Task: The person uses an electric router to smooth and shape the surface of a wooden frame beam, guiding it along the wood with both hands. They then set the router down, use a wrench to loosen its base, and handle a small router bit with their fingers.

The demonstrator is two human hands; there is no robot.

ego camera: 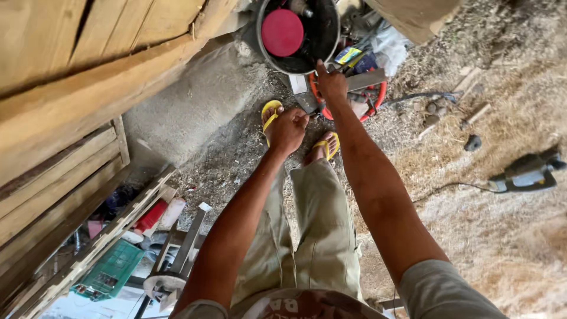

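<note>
Head view: left hand (287, 130) is curling shut around a small dark tool, its tip poking past the fingers, while right hand (332, 82), forefinger extended, is reaching the black bucket (322, 35) rim; grip should likely stay firm.

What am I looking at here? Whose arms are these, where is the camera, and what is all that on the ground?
There is no machine here. The one picture comes from a camera worn on a person's head, looking straight down, so you see their own arms, trousers and yellow sandals.

The left hand is closed in a fist around something small and dark; what it is cannot be told. The right hand reaches further, its fingers resting on a flat grey metal piece among tools in a red-rimmed tray.

Beyond stands a dark bucket with a red disc inside. The ground is sawdust; a power tool lies to the right, wooden boards to the left.
</note>
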